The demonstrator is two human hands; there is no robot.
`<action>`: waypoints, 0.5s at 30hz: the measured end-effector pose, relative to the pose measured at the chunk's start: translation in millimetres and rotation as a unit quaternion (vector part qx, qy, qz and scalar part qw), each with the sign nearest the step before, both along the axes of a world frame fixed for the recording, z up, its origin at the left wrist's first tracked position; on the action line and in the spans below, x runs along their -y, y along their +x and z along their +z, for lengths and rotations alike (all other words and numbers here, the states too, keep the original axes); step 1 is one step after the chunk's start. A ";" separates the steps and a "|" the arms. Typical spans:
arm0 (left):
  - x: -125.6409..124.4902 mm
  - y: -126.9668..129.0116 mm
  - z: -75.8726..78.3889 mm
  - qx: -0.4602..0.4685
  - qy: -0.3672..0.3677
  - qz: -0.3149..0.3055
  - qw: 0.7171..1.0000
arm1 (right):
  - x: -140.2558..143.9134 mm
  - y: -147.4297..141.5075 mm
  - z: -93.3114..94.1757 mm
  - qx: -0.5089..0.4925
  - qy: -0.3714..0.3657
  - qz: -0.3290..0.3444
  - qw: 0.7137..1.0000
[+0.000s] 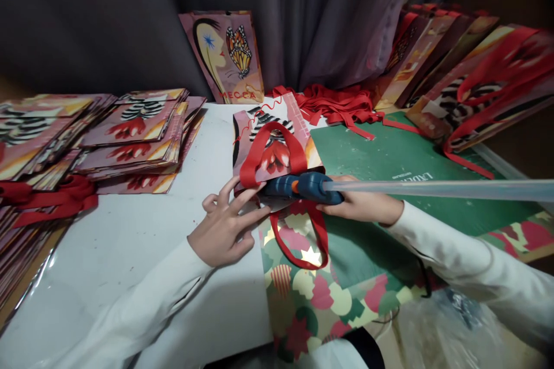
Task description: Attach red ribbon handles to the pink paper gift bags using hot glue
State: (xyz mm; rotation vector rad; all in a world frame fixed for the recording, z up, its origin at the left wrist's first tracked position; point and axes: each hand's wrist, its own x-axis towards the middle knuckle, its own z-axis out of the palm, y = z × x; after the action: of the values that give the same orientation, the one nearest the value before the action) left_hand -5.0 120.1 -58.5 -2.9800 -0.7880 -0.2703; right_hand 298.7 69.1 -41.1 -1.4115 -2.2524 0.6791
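My right hand (361, 202) is wrapped round a dark blue glue gun (298, 185) with an orange part. A long clear glue stick (441, 189) runs out of its back to the right. Under the gun's nose is the mouth of a printed paper bag (279, 109) that lies on the table. One red ribbon handle (277, 130) loops up over the bag; another red ribbon handle (322, 242) loops toward me. My left hand (227, 225) has its fingers spread, with the fingertips against the bag's edge near the ribbon end. The gun hides its nozzle tip.
Stacks of flat printed bags (138, 127) lie at the left, with red ribbons (78, 196) beside them. A heap of red ribbons (337, 101) is at the back. One bag (231, 57) stands against the curtain (142, 23). Bags with handles (485, 92) stand at the right. A green patterned sheet (367, 150) covers the table's right.
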 end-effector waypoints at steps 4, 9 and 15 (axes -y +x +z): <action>-0.1 0.9 -0.8 0.001 -0.016 0.004 1.000 | 1.7 2.1 1.4 0.029 0.003 -0.015 0.999; 0.0 3.0 0.0 0.003 -0.034 0.008 0.999 | 5.2 5.8 0.4 0.047 0.001 -0.033 0.998; 1.0 3.5 1.7 0.006 -0.049 0.006 0.999 | 9.3 9.2 5.2 0.058 -0.004 -0.037 0.998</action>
State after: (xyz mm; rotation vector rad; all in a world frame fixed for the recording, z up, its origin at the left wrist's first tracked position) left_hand -1.4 119.1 -56.7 -3.0662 -0.8428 -0.2583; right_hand 307.9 59.7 -35.9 -1.5675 -2.2732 0.5971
